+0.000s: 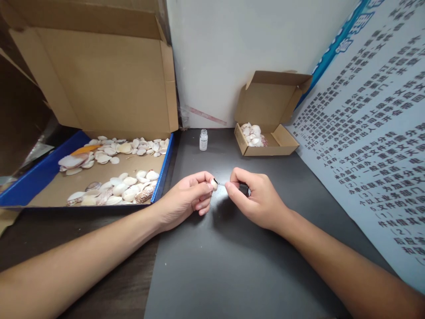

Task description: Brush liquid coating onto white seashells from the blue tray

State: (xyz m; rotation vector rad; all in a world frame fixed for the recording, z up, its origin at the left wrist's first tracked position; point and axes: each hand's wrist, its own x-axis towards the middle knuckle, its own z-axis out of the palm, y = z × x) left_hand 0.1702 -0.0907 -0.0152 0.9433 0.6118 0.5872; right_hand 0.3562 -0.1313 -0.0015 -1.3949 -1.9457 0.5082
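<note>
Between the thumb and fingers of my left hand [194, 192] is a small white seashell [214, 184]. My right hand [254, 192] is closed round a brush cap [244, 189], black with a thin stem. The stem points left, and its dark tip meets the shell or lies just in front of it; which one I cannot tell. Both hands are above the dark grey mat [232, 261]. Beyond them an uncapped small clear bottle [203, 142] with a white label stands upright.
On the left an open blue-sided cardboard box [49, 184] holds many loose shells [119, 189] in two groups. A smaller open cardboard box [270, 150] with shells [253, 135] stands at the back right. A white wall [249, 40] and a printed poster [375, 146] border the table.
</note>
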